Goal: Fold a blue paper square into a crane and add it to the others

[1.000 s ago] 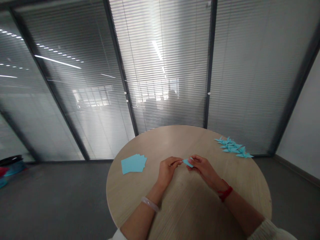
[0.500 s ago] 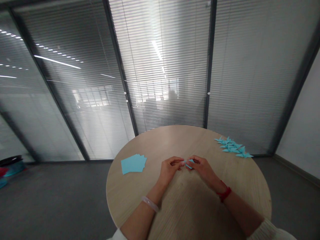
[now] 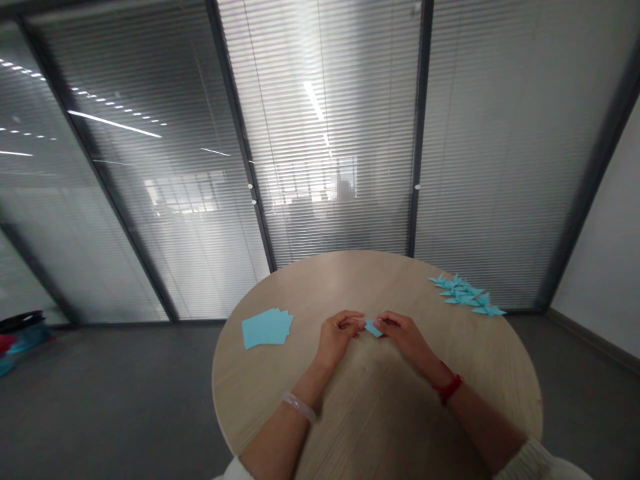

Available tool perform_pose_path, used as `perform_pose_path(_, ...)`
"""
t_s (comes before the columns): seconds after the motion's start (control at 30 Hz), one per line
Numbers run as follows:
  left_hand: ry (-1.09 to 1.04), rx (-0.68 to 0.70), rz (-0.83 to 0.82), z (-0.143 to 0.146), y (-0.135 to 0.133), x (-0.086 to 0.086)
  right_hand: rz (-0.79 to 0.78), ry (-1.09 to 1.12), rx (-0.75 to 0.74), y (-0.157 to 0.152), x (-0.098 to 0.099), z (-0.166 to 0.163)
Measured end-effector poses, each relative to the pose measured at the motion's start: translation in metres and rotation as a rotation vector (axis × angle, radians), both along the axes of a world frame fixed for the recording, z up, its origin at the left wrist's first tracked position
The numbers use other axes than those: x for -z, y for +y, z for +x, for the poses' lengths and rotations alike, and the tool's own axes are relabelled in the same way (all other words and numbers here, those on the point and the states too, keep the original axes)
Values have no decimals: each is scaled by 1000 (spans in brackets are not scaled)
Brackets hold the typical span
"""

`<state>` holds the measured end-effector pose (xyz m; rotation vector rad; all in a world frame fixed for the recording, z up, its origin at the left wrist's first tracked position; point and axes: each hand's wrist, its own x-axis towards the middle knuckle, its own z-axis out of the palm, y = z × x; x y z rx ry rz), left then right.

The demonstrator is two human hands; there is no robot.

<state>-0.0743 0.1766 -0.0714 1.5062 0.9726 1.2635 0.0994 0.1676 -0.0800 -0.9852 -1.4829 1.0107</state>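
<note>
Where left hand (image 3: 338, 335), right hand (image 3: 403, 335) meet, paper (image 3: 373, 327) pinched.

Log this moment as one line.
left hand: pinches folded blue paper | right hand: pinches same paper | table left: stack of blue sheets | far right: pile of folded blue pieces | surface: round wooden table

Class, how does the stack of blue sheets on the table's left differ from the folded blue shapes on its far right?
The sheets lie flat and unfolded; the folded shapes have pointed tips. The sheets overlap in a fanned stack; the folded shapes spread in a loose row. Both are light blue, rest on the table and are untouched: the left hand and right hand pinch a small paper piece.
</note>
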Motion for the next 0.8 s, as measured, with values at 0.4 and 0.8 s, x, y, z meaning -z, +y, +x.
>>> perform_pose_path(0.4,-18,13,-10,2,-1,1,37,-47,107,-4,-3,2)
perform_pose_path(0.8,-40,48,-40,-1,2,3,5,-73,25,2,6,0)
